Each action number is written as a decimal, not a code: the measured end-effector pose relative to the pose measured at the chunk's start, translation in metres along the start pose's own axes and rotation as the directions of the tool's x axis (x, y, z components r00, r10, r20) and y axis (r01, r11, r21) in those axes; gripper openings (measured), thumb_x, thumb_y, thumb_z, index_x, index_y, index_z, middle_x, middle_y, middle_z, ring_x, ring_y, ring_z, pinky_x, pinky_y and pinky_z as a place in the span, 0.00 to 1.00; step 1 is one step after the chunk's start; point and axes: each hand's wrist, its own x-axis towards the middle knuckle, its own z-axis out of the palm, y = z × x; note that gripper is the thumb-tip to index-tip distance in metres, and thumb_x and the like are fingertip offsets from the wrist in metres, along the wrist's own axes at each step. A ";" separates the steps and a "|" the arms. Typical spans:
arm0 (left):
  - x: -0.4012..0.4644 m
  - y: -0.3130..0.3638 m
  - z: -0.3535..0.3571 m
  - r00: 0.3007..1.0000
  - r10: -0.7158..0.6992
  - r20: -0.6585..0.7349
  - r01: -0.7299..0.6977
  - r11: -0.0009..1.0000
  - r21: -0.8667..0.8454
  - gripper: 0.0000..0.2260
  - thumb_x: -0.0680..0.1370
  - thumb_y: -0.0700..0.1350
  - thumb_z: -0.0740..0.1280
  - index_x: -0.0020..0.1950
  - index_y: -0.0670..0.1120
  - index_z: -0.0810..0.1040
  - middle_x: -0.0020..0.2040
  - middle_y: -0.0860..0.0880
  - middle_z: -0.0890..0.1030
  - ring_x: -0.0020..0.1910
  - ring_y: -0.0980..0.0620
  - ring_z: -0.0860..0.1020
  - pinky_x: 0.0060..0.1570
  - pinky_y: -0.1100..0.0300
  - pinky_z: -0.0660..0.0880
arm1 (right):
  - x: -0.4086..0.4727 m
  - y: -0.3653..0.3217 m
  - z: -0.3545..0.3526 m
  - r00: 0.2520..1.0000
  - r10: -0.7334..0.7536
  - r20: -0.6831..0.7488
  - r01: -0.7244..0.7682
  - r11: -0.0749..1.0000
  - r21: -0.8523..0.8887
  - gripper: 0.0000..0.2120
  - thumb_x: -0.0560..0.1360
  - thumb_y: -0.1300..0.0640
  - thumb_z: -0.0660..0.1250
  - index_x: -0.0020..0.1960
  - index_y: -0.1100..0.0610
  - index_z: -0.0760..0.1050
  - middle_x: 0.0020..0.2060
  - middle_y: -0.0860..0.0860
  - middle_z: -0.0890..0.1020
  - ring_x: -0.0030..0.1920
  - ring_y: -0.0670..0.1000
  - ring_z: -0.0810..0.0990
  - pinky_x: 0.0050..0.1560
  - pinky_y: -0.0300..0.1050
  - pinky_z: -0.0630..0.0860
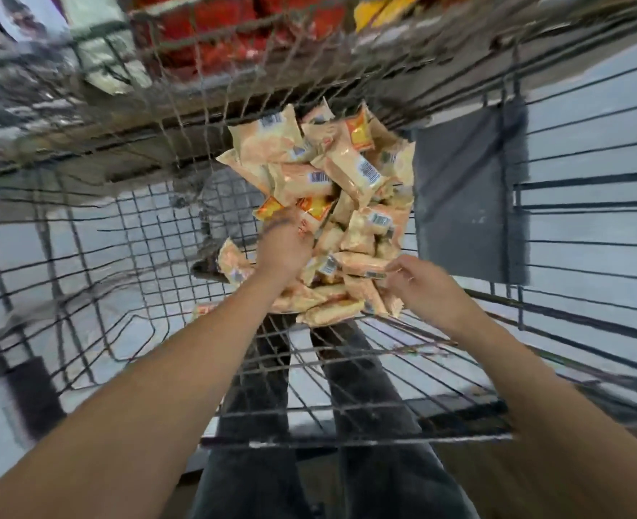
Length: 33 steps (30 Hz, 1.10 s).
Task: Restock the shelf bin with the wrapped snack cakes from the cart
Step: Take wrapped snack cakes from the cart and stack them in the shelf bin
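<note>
Setting: pale shop floor seen through a wire cart; above and far, a wire shelf bin backed by red packets, blurred.

Item: wrapped snack cakes, peach wrappers with barcodes, heaped in the cart's far middle; too many and too overlapped to count, likely several dozen.

Hands, two. Left hand is dug into the heap's left side, fingers curled among the wrappers; whether it grips one cannot be told. Right hand pinches the end of a cake at the heap's near right edge.

Also: two dark trouser legs below the cart.

Risk, as judged: slick wrappers could slide from an overfull grab; cakes at the near edge may slip through the wire gaps.
</note>
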 end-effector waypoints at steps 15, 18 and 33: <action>0.027 0.005 0.012 0.959 -0.242 0.147 0.231 0.969 0.087 0.28 0.73 0.55 0.66 0.67 0.46 0.60 0.55 0.46 0.77 0.51 0.45 0.77 0.52 0.52 0.76 | 0.018 -0.011 -0.007 0.996 -0.066 -0.056 0.074 0.984 0.164 0.09 0.78 0.59 0.58 0.53 0.56 0.76 0.32 0.44 0.74 0.32 0.42 0.71 0.30 0.30 0.67; -0.001 0.012 -0.001 0.993 -0.044 0.112 0.048 0.998 -0.030 0.32 0.74 0.58 0.66 0.71 0.45 0.58 0.47 0.49 0.80 0.42 0.48 0.79 0.43 0.53 0.78 | 0.018 -0.019 -0.006 0.996 -0.076 -0.047 0.084 0.975 0.205 0.12 0.79 0.56 0.58 0.59 0.56 0.75 0.33 0.42 0.74 0.33 0.38 0.71 0.32 0.29 0.66; -0.035 0.027 -0.045 0.930 0.275 0.242 -0.195 0.931 -0.310 0.20 0.77 0.55 0.63 0.68 0.52 0.66 0.65 0.55 0.68 0.64 0.58 0.67 0.58 0.62 0.66 | 0.019 -0.027 -0.017 0.998 0.047 0.051 -0.070 0.649 0.757 0.05 0.75 0.59 0.69 0.46 0.49 0.77 0.39 0.44 0.85 0.41 0.43 0.84 0.35 0.36 0.79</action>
